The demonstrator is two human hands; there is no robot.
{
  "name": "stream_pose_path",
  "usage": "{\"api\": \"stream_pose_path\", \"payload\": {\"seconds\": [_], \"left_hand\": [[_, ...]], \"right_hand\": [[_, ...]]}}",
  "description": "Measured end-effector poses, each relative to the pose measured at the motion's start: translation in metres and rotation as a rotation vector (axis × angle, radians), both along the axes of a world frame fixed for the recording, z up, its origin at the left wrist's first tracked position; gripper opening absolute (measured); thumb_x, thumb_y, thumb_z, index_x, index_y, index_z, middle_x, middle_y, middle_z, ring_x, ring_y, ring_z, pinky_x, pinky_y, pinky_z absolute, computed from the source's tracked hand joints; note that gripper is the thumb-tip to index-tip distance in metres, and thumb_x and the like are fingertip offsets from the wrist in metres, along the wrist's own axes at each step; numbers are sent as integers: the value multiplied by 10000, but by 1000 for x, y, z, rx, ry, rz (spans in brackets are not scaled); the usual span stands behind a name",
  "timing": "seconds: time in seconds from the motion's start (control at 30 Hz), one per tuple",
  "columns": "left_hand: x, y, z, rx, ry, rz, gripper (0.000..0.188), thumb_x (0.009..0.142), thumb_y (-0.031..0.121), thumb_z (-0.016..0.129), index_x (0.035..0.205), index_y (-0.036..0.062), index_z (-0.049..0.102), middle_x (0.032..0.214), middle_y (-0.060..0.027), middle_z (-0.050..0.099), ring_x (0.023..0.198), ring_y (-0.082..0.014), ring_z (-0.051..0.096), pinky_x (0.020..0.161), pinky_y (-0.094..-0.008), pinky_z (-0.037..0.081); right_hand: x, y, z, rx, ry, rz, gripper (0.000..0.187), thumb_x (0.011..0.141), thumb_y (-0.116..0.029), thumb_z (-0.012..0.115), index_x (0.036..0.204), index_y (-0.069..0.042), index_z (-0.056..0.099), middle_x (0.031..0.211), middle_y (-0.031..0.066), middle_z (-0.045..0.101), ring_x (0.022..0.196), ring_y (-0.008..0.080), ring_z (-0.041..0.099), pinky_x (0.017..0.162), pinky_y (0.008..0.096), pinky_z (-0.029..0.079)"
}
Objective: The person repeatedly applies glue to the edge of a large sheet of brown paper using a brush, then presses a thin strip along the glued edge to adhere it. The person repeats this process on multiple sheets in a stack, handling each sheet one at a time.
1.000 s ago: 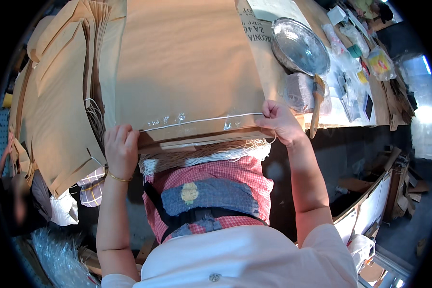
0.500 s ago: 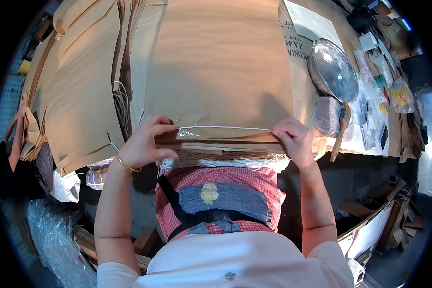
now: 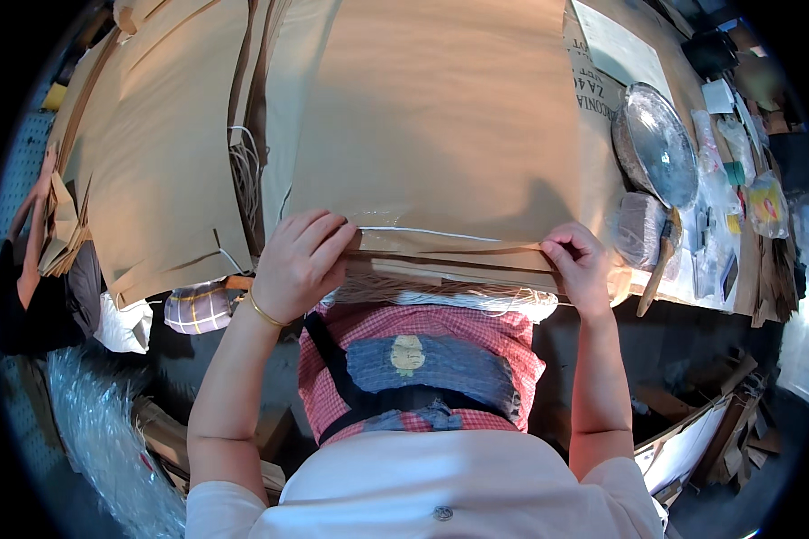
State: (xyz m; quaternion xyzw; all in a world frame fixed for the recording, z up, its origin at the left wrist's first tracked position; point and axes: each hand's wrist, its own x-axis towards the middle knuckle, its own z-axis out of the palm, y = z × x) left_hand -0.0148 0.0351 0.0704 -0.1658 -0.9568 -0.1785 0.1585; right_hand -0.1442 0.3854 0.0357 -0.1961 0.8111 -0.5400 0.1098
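Observation:
A stack of large brown paper sheets lies in front of me. Along its near edge runs a thin white cord, its right end free on the paper. My left hand is closed with bent fingers over the cord's left end; its fingertips are partly hidden. My right hand pinches thumb and forefinger together at the near right edge of the stack, a little beyond the cord's free end. What lies in that pinch is too small to tell. Below the edge hangs a bundle of pale cords.
Another brown paper stack lies left, with cord loops beside it. To the right are a metal bowl, a wrapped block, a brush and plastic bags. Another person's arm reaches in at far left.
The cord spanned from hand to hand; now its right end lies apart from my right hand. My left hand's fingers have curled in. The view has shifted slightly, moving the table rightward.

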Motion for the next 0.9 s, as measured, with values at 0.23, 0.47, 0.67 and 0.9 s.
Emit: {"api": "stream_pose_path", "payload": {"seconds": [0.23,0.47,0.67,0.9], "left_hand": [[-2,-6,3,-265,153,-30,366,654,56,611,1014,-10,599,986,-104,603,901,-263,599,740,-365,485],[-9,-7,-10,97,-26,-2,162,715,48,637,867,-6,624,820,-103,590,754,-263,584,644,-337,476],[-27,-6,-12,292,-354,324,104,805,107,653,825,16,608,793,-127,580,707,-302,579,615,-372,468],[-23,22,-11,-112,-356,640,134,829,110,593,934,43,544,784,-130,565,736,-324,585,635,-421,460]], "right_hand": [[0,0,1,-48,-52,-15,61,809,19,668,799,-2,612,789,13,551,699,70,492,612,204,403],[-5,3,17,52,-375,-50,88,843,-56,654,796,4,610,662,-8,535,558,49,465,491,205,375],[-14,-17,15,325,15,-99,168,831,-139,672,770,-1,598,652,54,575,549,141,529,502,283,418],[0,-22,-9,589,587,-230,180,766,-74,700,867,-18,563,828,125,604,703,264,599,608,353,479]]}}
